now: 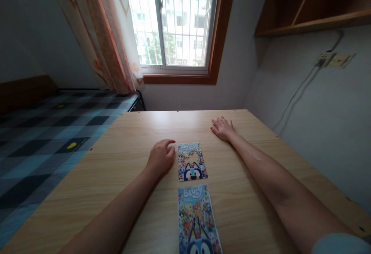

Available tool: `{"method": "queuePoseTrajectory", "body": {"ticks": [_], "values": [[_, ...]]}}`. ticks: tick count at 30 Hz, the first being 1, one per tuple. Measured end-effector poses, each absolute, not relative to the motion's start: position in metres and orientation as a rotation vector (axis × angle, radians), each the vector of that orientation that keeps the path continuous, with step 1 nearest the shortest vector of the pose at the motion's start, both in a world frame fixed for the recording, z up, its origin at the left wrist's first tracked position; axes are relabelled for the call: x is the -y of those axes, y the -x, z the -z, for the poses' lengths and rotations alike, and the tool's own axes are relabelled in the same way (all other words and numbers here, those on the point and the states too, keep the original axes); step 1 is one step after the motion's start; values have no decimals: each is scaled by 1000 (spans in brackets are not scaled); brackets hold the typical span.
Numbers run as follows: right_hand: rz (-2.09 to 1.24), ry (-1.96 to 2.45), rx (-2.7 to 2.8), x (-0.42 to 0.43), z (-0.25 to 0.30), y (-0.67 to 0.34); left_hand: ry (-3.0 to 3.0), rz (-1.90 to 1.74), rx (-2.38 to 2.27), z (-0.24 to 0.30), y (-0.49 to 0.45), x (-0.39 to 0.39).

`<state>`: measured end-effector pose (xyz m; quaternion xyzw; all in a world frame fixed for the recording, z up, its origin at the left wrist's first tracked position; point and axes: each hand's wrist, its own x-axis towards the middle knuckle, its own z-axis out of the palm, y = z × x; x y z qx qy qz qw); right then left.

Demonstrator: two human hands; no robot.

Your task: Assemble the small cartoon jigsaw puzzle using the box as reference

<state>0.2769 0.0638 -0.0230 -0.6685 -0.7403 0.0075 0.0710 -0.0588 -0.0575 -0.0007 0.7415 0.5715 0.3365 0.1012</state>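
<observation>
Two colourful picture cards with a blue cartoon dog lie on the wooden table (121, 157). The far card (191, 162) has a pale gap in its upper middle, like a jigsaw with pieces absent. The near card (197, 219) bears the title "Bluey". My left hand (161, 157) rests on the table with its fingers curled, touching the far card's left edge; I cannot see anything in it. My right hand (222, 128) lies flat on the table farther back, fingers stretched out, holding nothing and apart from both cards.
A bed with a blue and black checked cover (49, 130) stands left of the table. Behind are a window (174, 22) with a patterned curtain (107, 33). A wooden shelf (313, 6) hangs upper right, above a wall socket and cable (324, 58).
</observation>
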Motion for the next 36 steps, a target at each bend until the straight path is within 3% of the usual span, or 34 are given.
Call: {"method": "queuePoseTrajectory", "body": {"ticks": [9,36], "values": [[106,2178,1578,-65,33,-290,-2184,-988,-1669,1,61,56],[4,2319,1492,-68,32,-287,-2174,-936,-1674,-3,64,56]]}}
